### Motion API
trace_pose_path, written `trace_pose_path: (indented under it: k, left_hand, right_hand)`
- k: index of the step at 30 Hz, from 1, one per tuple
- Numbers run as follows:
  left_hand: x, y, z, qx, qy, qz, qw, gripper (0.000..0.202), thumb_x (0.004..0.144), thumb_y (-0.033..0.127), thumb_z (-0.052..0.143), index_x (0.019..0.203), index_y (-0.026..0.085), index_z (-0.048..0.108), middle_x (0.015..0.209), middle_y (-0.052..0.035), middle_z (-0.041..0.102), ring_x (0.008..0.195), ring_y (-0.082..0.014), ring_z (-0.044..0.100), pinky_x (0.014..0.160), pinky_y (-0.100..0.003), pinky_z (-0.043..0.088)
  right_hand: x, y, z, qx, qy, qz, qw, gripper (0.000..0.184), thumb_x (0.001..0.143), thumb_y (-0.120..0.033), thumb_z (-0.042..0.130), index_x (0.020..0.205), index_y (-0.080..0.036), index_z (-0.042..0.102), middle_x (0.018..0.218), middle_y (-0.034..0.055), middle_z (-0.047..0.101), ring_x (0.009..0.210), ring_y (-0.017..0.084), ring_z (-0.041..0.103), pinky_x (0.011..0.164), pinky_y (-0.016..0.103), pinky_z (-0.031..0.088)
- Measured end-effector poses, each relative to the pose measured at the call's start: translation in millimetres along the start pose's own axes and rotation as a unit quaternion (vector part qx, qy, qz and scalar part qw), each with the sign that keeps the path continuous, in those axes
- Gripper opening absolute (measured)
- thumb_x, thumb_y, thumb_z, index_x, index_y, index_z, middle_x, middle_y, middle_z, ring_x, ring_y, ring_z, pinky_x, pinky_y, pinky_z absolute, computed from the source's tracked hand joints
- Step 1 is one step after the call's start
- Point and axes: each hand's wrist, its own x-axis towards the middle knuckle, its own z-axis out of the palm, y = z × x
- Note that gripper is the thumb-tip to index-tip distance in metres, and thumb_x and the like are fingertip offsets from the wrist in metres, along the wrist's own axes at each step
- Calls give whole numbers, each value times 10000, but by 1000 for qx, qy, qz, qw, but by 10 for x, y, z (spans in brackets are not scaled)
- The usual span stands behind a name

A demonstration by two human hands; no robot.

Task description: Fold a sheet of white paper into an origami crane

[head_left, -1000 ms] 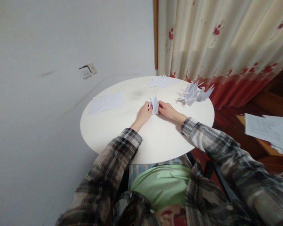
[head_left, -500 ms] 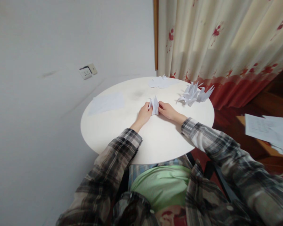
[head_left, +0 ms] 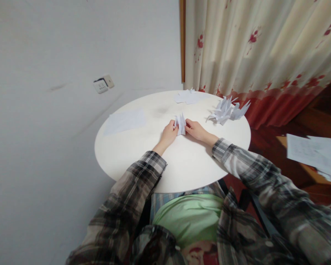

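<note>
A folded white paper piece (head_left: 181, 126) with pointed tips sits upright between my hands, over the middle of the round white table (head_left: 121, 151). My left hand (head_left: 169, 133) pinches its left side, the fingers closed on the paper. On the right side, my right hand (head_left: 195, 129) grips the paper between thumb and fingers. The fingertips hide parts of both edges. To the right of my right hand stands a cluster of folded paper cranes (head_left: 223, 111), their tips pointing up.
Flat white sheets (head_left: 125, 120) lie at the table's left. Smaller paper pieces (head_left: 188, 96) rest near the far edge. A wall with a socket (head_left: 100, 86) borders the left, a floral curtain (head_left: 253, 55) the back right. Printed papers (head_left: 314, 152) lie on a wooden surface at right.
</note>
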Motion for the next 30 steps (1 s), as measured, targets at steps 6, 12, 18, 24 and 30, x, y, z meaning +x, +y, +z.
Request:
trace_pose_path:
  k: [6, 12, 18, 24, 30]
  left_hand:
    - [-3, 4, 3, -4, 1, 2, 1000, 112, 843, 247, 412, 896, 188, 491, 714, -14, 574, 661, -141, 525, 638, -278, 423]
    - [7, -15, 13, -5, 2, 2, 1000, 107, 845, 244, 416, 899, 191, 490, 705, -5, 570, 660, -137, 526, 640, -274, 427]
    - [15, -22, 17, -4, 2, 3, 1000, 114, 848, 261, 419, 894, 190, 495, 712, -9, 573, 660, -135, 520, 635, -271, 423]
    - [23, -31, 23, -5, 1, 0, 1000, 142, 851, 280, 420, 918, 189, 505, 718, -15, 580, 661, -139, 520, 631, -274, 422]
    - [11, -13, 12, -6, 2, 0, 1000, 142, 848, 274, 426, 926, 188, 507, 728, -17, 589, 672, -142, 529, 642, -277, 429]
  right_hand:
    - [-2, -8, -5, 2, 1, -1, 1000, 155, 864, -259, 396, 858, -169, 522, 782, 46, 633, 643, 140, 488, 628, 244, 324]
    - [1, -6, -5, 1, 0, 2, 1000, 162, 858, -255, 391, 864, -164, 526, 792, 54, 635, 650, 142, 495, 635, 248, 326]
    - [3, 5, 0, 3, -3, 0, 1000, 169, 855, -263, 388, 873, -166, 526, 801, 55, 636, 659, 146, 501, 640, 250, 333]
    - [-5, -17, -15, 1, -6, 7, 1000, 180, 855, -259, 385, 890, -164, 533, 810, 58, 640, 674, 153, 512, 649, 257, 340]
    - [-5, -23, -24, -3, -7, 11, 1000, 161, 853, -252, 391, 874, -168, 527, 805, 55, 642, 666, 148, 509, 643, 253, 339]
